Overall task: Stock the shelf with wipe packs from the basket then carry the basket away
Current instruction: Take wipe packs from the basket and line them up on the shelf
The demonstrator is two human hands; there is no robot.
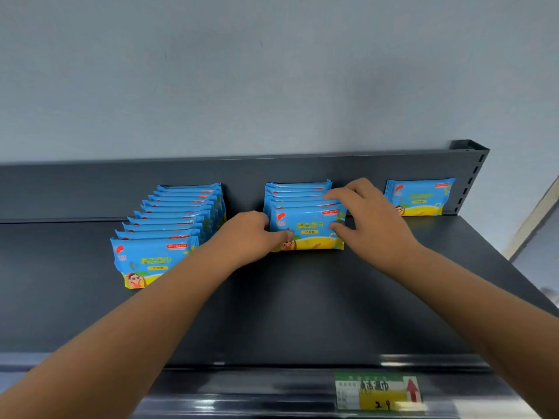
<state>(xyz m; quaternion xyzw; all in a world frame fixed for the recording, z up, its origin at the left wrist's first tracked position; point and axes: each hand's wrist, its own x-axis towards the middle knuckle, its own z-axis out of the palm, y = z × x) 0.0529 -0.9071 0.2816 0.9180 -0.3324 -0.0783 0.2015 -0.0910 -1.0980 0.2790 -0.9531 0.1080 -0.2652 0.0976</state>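
Observation:
Blue and yellow wipe packs stand upright in rows on a dark grey shelf (302, 297). The left row (169, 225) holds several packs. The middle row (305, 225) is shorter, and both my hands are on its front pack. My left hand (251, 234) grips the pack's left edge, thumb across the lower front. My right hand (366, 219) holds the right side, fingers over the top of the row and thumb on the front. A single pack (420, 196) leans against the back panel at the right. The basket is out of view.
The shelf's back panel (121, 189) rises behind the rows, with a slotted upright (472, 179) at its right end. A price label (378, 391) with a red arrow sits on the front rail. Bare shelf lies in front of the middle row.

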